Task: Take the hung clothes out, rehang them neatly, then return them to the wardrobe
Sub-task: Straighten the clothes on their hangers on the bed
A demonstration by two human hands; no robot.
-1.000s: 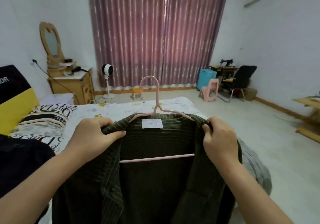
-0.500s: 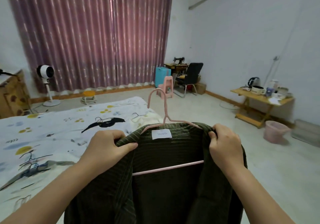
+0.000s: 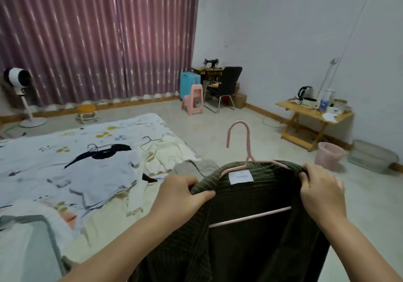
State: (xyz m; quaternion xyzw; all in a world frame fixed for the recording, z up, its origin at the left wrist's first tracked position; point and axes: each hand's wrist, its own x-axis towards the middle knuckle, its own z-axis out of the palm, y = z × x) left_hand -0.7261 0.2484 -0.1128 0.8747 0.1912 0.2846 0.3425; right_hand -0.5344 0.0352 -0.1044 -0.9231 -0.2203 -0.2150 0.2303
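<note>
Head view: left hand and right hand each pinch a shoulder of the soft, limp shirt; pink hanger between grips gives stiffness.

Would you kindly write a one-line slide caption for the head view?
Both hands, left hand and right hand, grip the dark green shirt by its shoulders on a pink hanger.

Dim, soft daylight through the curtains; faint shadows, no glare; wide-angle bending at edges, slight overall softness.
</note>
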